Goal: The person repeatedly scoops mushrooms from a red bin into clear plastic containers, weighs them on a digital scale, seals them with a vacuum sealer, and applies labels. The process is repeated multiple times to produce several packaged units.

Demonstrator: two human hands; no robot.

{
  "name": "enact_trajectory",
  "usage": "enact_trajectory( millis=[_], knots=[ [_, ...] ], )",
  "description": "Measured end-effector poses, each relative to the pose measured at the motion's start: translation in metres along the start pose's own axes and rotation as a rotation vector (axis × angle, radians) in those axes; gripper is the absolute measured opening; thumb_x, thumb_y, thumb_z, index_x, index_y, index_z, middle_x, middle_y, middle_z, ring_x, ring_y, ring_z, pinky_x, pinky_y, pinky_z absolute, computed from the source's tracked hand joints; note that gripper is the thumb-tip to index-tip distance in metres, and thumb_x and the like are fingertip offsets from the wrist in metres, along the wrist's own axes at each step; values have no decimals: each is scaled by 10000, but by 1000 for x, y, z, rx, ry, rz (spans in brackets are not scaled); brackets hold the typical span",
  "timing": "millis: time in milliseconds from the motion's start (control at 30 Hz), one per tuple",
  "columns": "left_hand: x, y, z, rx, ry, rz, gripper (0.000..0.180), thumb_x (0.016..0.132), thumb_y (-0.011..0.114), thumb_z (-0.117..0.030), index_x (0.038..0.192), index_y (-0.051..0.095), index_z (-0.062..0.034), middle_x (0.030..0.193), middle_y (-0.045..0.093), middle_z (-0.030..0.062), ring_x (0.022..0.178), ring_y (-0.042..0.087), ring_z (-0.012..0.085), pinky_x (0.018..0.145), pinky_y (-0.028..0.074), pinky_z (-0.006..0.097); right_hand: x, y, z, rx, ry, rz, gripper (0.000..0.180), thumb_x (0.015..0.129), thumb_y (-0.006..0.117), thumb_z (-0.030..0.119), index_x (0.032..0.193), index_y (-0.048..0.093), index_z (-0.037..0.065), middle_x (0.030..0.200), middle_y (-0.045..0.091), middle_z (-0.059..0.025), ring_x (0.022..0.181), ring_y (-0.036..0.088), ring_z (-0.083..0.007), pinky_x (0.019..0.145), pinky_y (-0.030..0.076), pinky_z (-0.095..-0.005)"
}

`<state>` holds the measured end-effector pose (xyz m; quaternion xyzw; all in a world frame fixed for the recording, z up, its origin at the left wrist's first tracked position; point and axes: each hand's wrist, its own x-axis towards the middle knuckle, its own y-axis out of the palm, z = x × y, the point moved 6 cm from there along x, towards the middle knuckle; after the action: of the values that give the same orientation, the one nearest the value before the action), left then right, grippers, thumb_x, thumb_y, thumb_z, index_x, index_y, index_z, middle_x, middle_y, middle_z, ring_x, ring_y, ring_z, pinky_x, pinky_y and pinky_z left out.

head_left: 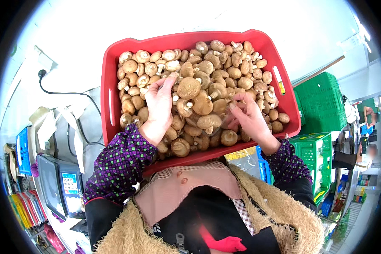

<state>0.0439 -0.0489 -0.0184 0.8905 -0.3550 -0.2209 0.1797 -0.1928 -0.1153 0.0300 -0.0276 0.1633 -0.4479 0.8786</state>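
Observation:
Brown shiitake mushrooms (pixel 235 72) fill a red plastic crate (pixel 190 39) in front of me. Over the heap, a clear plastic bag (pixel 229 123) with several mushrooms in it, among them a large one (pixel 189 88), spreads between my hands. My left hand (pixel 160 101) pinches the bag's left side, thumb and fingers closed. On the right side, my right hand (pixel 250 117) grips the film between thumb and fingers. The see-through film makes its outline hard to follow against the mushrooms beneath.
Green crates (pixel 319 101) are stacked to the right, with another green crate (pixel 313 156) holding pale goods below. A weighing scale with a keypad (pixel 72 186) stands at the left, near a black cable (pixel 67 92). A person (pixel 366 156) is far right.

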Motion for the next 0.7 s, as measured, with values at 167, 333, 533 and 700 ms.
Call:
enact_trajectory(
  millis=[167, 333, 533, 700],
  knots=[
    [-3, -2, -28, -41, 103, -16, 257, 851, 735, -204, 939, 607, 1, 871, 637, 27, 792, 568, 75, 727, 474, 217, 6, 13, 32, 119, -126, -9, 322, 913, 567, 21, 1183, 396, -21, 893, 596, -114, 658, 634, -165, 541, 554, -280],
    [-17, -48, -81, -178, 279, -97, 286, 852, 735, -216, 963, 593, 6, 892, 633, 37, 802, 564, 81, 729, 469, 217, 23, 56, 91, 52, -218, 141, 371, 894, 594, 20, 1200, 428, -106, 829, 636, -117, 628, 645, -156, 531, 547, -250],
    [-89, -165, -142, -144, 446, -394, 368, 837, 748, -260, 975, 569, 29, 885, 622, 58, 774, 570, 100, 685, 483, 242, 55, 175, 118, -42, -283, 452, 280, 850, 609, -14, 1097, 520, -111, 794, 662, -150, 563, 634, -156, 457, 512, -241],
    [-152, -303, -181, -65, 521, -670, 462, 850, 711, -287, 1086, 572, 84, 893, 636, 79, 739, 593, 123, 623, 492, 250, 60, 360, 139, -164, -284, 730, 207, 840, 596, -26, 1030, 554, -94, 760, 648, -154, 533, 614, -155, 394, 452, -250]
  ],
)
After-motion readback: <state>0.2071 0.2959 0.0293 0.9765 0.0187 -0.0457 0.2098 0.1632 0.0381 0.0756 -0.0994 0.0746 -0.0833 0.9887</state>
